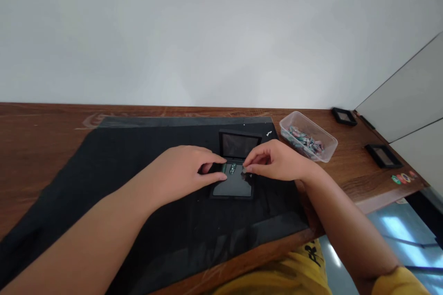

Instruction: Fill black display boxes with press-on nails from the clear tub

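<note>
Our little black box looks light and stiff. We think the shiny window in its lid could scratch, so we should hold the black edges. The green piece inside may be slippery; we should take it by its sides. It is small, long and shiny, on smooth grey. Our box sits open on the dark mat, lid up. The fingers of our left hand are apart, by the box's left edge. Our right hand pinches a tiny pale bit.
</note>
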Demonstrator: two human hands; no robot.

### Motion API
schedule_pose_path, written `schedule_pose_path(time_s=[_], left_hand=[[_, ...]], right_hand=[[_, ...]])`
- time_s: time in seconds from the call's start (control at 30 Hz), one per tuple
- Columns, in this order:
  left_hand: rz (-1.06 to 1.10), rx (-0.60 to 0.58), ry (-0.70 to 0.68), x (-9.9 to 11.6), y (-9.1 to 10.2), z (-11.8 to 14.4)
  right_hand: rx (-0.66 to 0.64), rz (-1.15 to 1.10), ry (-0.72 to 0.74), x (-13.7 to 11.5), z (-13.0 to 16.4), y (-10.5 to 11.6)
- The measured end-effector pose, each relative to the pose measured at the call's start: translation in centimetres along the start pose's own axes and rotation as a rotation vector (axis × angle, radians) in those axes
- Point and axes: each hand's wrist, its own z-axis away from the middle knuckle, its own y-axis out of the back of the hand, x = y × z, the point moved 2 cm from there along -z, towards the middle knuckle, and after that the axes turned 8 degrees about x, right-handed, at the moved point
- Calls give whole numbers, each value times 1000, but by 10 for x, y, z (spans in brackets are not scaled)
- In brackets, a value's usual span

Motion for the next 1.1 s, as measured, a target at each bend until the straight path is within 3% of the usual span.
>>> schedule_pose_path(time_s=[0.5,0.83,1.1], left_hand=[[7,-58,80,4,0,-1],[8,-59,131,11,3,-1],[5,-45,120,10,2,-1]], right_hand=[[4,-42,80,4,-3,7],[103,474,-30,-10,2,12],[110,610,-48,-17,0,3]])
